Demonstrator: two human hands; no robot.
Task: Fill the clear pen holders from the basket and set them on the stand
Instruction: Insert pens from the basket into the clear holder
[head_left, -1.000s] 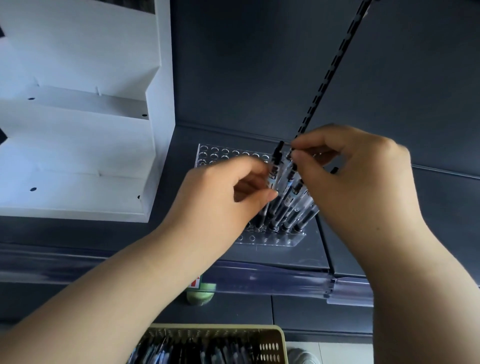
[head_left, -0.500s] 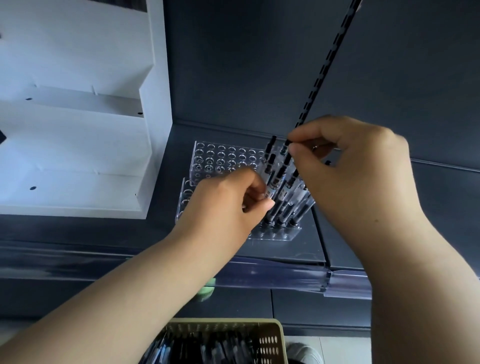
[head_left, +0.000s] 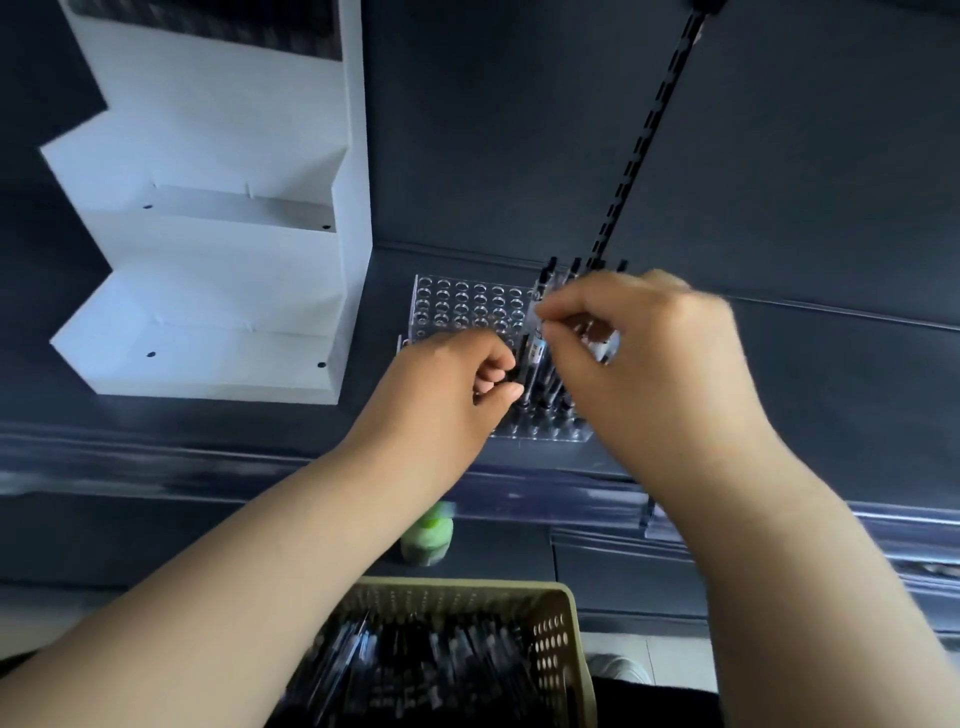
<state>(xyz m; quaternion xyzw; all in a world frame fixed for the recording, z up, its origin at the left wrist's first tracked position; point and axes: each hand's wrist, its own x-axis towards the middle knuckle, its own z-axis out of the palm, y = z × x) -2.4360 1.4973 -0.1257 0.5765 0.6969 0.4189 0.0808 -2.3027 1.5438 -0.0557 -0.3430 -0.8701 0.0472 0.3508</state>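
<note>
The clear pen holder (head_left: 467, 306) sits on the dark shelf (head_left: 810, 395), with pens (head_left: 537, 364) standing in its 3 o'clock side. The left hand (head_left: 452, 395) pinches one pen low down, and the right hand (head_left: 654, 353) pinches another near its top. The white stand (head_left: 218, 260) is at the holder's 9 o'clock and the basket (head_left: 563, 639) at its 6 o'clock.

Dim overall, dark back panels (head_left: 519, 130) swallow most of the light. White stand (head_left: 208, 291) is the brightest patch, evenly lit, soft shadows under its steps. My right hand (head_left: 649, 364) is motion-blurred; basket (head_left: 566, 649) contents smeared too. Front rail (head_left: 156, 467) streaky with faint glare. Wide-angle bend: straight lines splay toward the edges
</note>
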